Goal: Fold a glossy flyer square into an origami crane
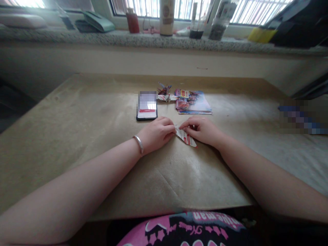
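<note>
A small piece of folded paper [186, 137], white with red print, lies low over the table between my hands. My left hand [158, 132], with a silver bangle at the wrist, pinches its left corner. The fingertips of my right hand [201, 129] press on its upper edge, thumb and forefinger close together. Just beyond my left hand rests a phone [147, 106] with its screen lit. Folded paper figures [165, 92] sit to the right of the phone. Behind my right hand is a stack of colourful printed sheets [193, 101].
The table [102, 109] has a pale brown cover. A blue strip-like thing [303, 118] lies at its right side. On the granite windowsill [143, 40] stand a red bottle [132, 21], a tall cream container [167, 18], a green case [98, 22] and a black bag [302, 25].
</note>
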Demonstrator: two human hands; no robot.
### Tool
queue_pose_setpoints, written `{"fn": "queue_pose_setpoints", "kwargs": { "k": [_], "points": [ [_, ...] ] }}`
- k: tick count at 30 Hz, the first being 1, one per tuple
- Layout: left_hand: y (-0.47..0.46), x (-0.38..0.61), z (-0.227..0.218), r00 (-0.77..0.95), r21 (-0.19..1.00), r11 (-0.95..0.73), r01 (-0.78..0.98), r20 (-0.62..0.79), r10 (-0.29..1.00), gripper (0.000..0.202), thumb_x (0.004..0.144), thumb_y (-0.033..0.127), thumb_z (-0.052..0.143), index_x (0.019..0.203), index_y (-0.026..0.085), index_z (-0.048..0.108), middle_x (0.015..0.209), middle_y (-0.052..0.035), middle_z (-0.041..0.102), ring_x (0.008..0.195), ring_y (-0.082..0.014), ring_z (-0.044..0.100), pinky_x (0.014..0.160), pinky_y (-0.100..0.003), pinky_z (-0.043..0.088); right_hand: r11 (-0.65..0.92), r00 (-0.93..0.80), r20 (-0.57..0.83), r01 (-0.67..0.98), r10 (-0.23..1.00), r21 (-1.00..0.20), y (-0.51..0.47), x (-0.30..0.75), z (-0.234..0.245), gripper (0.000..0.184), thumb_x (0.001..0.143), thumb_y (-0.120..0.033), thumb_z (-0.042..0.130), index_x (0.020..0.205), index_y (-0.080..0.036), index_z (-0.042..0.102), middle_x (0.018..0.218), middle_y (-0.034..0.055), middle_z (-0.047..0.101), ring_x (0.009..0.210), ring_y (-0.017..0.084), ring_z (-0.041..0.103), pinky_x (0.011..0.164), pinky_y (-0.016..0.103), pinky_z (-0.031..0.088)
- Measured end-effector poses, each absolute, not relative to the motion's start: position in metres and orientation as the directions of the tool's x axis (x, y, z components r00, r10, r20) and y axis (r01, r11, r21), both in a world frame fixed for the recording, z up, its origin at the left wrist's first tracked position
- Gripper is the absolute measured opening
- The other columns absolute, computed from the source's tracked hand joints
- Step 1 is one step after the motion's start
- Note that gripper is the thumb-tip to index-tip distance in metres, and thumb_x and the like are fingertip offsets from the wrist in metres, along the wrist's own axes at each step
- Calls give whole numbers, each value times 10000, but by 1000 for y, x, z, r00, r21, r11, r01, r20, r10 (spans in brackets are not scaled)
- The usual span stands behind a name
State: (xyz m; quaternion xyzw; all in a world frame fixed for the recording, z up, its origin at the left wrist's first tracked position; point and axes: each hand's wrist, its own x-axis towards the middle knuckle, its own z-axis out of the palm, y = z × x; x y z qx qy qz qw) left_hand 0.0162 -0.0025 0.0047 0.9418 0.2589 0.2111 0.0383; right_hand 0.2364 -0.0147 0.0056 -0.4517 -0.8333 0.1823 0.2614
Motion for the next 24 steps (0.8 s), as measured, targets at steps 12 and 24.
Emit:
{"fn": "queue_pose_setpoints", "kwargs": {
  "k": [12,24],
  "points": [
    [-6,14,6,770,-5,-855,518,438,464,196,906,234,514,957,184,697,1115,-24,698,1228,-280,527,997,-425,475,787,-707,363,597,607,-153,-10,246,10,193,871,-181,531,915,-223,715,995,54,710,900,193,614,794,328,481],
    [-6,15,8,752,-36,-828,560,442,490,196,925,277,511,970,200,686,1023,-43,704,984,-207,609,870,-363,472,806,-757,352,591,550,12,-16,240,15,205,917,-255,509,949,-194,702,1013,52,715,892,190,606,777,303,477]
  ]
}}
